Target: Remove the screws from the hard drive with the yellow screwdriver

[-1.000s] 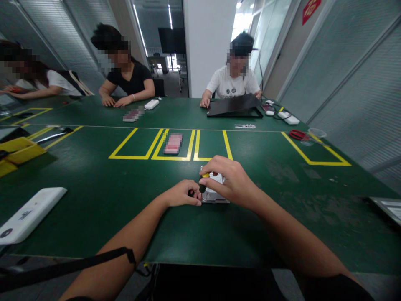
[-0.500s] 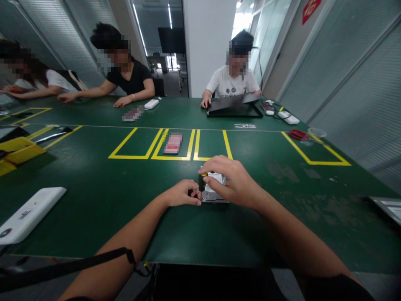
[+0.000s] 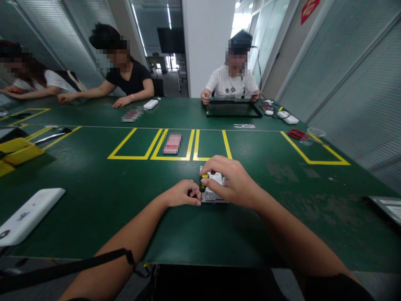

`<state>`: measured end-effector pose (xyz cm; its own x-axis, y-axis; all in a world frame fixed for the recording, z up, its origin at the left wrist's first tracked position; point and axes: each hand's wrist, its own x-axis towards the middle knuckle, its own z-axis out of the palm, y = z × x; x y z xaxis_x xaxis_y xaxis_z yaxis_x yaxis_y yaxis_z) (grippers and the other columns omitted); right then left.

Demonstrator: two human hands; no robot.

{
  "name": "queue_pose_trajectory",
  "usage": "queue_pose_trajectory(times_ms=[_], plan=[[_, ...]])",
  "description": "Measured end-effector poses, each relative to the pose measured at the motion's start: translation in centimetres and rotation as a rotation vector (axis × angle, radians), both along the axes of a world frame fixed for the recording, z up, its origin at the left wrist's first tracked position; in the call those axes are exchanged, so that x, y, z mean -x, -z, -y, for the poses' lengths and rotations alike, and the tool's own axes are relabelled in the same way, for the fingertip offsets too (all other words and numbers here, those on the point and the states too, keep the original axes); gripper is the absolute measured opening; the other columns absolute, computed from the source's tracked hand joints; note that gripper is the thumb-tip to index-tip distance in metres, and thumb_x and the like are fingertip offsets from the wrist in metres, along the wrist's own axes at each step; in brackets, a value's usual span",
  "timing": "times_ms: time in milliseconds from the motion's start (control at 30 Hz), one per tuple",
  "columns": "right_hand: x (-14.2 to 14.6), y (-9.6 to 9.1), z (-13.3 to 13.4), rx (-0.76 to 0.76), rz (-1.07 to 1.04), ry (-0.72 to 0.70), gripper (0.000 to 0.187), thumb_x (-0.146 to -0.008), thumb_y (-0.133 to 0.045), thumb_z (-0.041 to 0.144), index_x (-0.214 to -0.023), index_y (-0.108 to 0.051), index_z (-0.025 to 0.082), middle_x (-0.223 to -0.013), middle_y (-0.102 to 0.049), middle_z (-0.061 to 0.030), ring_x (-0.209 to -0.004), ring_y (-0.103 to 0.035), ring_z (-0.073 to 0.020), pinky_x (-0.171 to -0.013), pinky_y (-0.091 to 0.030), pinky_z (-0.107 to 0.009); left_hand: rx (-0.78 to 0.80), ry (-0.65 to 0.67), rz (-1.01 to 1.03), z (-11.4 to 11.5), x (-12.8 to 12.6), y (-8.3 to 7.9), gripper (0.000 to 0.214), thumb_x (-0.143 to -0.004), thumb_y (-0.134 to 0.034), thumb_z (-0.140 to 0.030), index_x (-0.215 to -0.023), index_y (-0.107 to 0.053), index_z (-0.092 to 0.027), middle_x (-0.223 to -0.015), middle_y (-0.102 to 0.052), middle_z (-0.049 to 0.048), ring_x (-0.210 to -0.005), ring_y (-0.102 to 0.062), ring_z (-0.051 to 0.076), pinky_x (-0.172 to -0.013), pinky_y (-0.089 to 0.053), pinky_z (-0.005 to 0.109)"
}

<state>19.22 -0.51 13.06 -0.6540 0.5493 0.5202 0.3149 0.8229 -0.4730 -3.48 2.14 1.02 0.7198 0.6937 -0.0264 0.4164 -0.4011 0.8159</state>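
A small silver metal device [image 3: 215, 189], like a hard drive, lies flat on the green table [image 3: 94, 184] in front of me. My right hand [image 3: 230, 180] is closed round a short screwdriver [image 3: 203, 182] with a yellow and black handle, held upright over the device's left edge. My left hand [image 3: 182, 193] rests on the table just left of the device, its fingers curled and pinched against the device's left side near the screwdriver tip. What the fingertips hold is hidden.
A white flat device [image 3: 28, 215] lies at the near left, yellow trays [image 3: 17, 151] at the far left. Yellow tape boxes [image 3: 171, 144] mark the middle. Three people sit across; one handles a black panel [image 3: 232, 108]. Red scissors [image 3: 298, 134] lie far right.
My hands have barely moved; the screwdriver handle has turned slightly in my right fingers. The person opposite has laid the black panel flat, and another has stretched an arm to the left.
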Motion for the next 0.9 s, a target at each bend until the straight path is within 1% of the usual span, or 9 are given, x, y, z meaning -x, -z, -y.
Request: queue_pose_trajectory(times_ms=[200,367,500,567,667,767,900], plan=[[0.0,-0.1,0.1,0.004,0.01,-0.006,0.009,-0.09,-0.056,0.021,-0.097,-0.061,0.016,-0.094,-0.065,-0.0044,-0.085,-0.056,-0.0152,-0.078,-0.042,-0.029,-0.004,-0.003,0.0,0.0,0.0,0.2,0.022,-0.076,-0.079,-0.036,-0.081,-0.075,-0.015,-0.07,-0.06,-0.0013,-0.07,-0.053,0.013,-0.067,-0.041,0.023],[-0.2,0.1,-0.1,-0.009,0.069,-0.009,0.017,-0.088,-0.058,0.02,-0.105,-0.059,0.017,-0.1,-0.065,-0.0048,-0.089,-0.054,-0.0163,-0.082,-0.04,-0.03,-0.029,-0.006,0.002,0.0,0.1,0.2,0.021,-0.075,-0.079,-0.034,-0.082,-0.074,-0.015,-0.067,-0.056,-0.0026,-0.066,-0.051,0.012,-0.065,-0.039,0.022],[-0.3,0.2,-0.3,0.043,0.1,-0.032,0.021,-0.088,-0.061,0.022,-0.108,-0.059,0.017,-0.104,-0.064,-0.0047,-0.091,-0.055,-0.0159,-0.083,-0.04,-0.029,-0.039,-0.012,0.007,0.1,0.0,0.0,0.02,-0.074,-0.079,-0.033,-0.079,-0.072,-0.015,-0.064,-0.052,-0.0037,-0.065,-0.051,0.012,-0.064,-0.039,0.023],[-0.4,0.1,-0.6,0.087,0.113,-0.045,0.022,-0.087,-0.064,0.022,-0.107,-0.061,0.016,-0.103,-0.064,-0.0044,-0.091,-0.055,-0.0154,-0.082,-0.04,-0.029,-0.036,-0.011,0.016,0.1,-0.1,0.0,0.021,-0.074,-0.078,-0.033,-0.076,-0.07,-0.014,-0.066,-0.055,-0.0034,-0.066,-0.052,0.012,-0.065,-0.039,0.023],[-0.4,0.2,-1.0,0.209,0.127,-0.071,0.023,-0.086,-0.068,0.027,-0.105,-0.064,0.015,-0.1,-0.063,-0.0037,-0.087,-0.055,-0.014,-0.078,-0.04,-0.027,-0.039,-0.01,0.027,0.1,-0.1,0.1,0.022,-0.073,-0.078,-0.033,-0.072,-0.065,-0.014,-0.069,-0.059,-0.0029,-0.067,-0.053,0.012,-0.065,-0.039,0.023],[-0.2,0.4,-1.4,0.344,0.189,-0.078,0.023,-0.087,-0.07,0.031,-0.102,-0.067,0.014,-0.095,-0.063,-0.0032,-0.083,-0.053,-0.013,-0.073,-0.039,-0.025,-0.062,-0.013,0.014,0.0,0.0,0.4,0.023,-0.073,-0.078,-0.032,-0.074,-0.064,-0.015,-0.068,-0.056,-0.0039,-0.066,-0.051,0.012,-0.064,-0.037,0.023],[-0.1,0.8,-1.8,0.459,0.201,-0.079,0.02,-0.088,-0.069,0.031,-0.098,-0.068,0.014,-0.09,-0.063,-0.002,-0.077,-0.052,-0.0112,-0.068,-0.037,-0.024,-0.073,-0.017,0.016,0.0,0.2,0.6,0.024,-0.072,-0.08,-0.031,-0.079,-0.063,-0.016,-0.068,-0.051,-0.0053,-0.066,-0.049,0.012,-0.066,-0.037,0.023]])
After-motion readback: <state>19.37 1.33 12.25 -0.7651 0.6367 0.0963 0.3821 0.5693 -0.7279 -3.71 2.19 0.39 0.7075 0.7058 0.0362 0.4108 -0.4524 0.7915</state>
